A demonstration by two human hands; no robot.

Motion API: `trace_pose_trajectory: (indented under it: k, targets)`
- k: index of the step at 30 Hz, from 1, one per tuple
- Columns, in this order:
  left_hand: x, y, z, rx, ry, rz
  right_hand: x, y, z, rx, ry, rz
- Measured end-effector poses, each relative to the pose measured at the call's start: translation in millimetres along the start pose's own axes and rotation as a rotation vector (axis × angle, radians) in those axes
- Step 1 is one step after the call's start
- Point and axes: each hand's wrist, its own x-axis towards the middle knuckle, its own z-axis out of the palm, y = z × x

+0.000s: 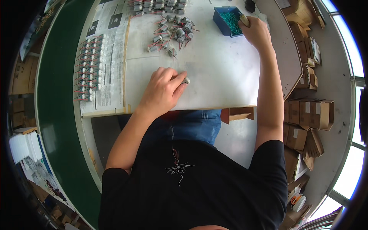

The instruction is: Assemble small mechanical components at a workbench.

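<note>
My left hand is closed over the white table, its thumb and fingertips pinching a small motor. Only the pale end of that motor shows past the fingers. At the far right my right hand grips a stubby yellowish-beige thing over the rim of a blue plastic bin; its kind cannot be made out. Short green wires fill the bin. Beyond my left hand lies a loose heap of small grey motors with red and dark leads.
Motors with red and green leads stand in rows on a printed sheet at the left. More motors are lined up at the far edge. A dark object sits beyond the bin. Cardboard boxes stand to the right.
</note>
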Motion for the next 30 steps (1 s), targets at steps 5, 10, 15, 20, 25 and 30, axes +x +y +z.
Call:
trace_pose_trajectory:
  k: [5,10,15,20,25,30]
  targets:
    - [6.3,3.7,-0.5,0.062,0.042,-0.071,-56.8,-33.8,-25.4,0.172,-0.074,-0.098]
    - [14.9,4.8,-5.7,-0.110,0.186,-0.064,-124.3,-73.0,-26.9,0.400,0.044,-0.609]
    - [22.3,27.9,-39.1,-0.561,0.151,-0.228,-153.6,-95.8,-36.4,0.298,0.000,-0.699]
    - [15.2,27.2,-38.9,-0.975,0.083,-0.380,-162.8,-103.2,-27.3,0.424,0.006,-0.713]
    - [20.9,29.3,-29.3,-0.863,0.363,-0.168,-174.8,-116.7,-23.7,1.063,-0.201,-0.200]
    - [33.9,32.8,-33.4,-0.497,0.580,0.109,-177.1,-126.8,-14.3,1.530,-0.258,0.058]
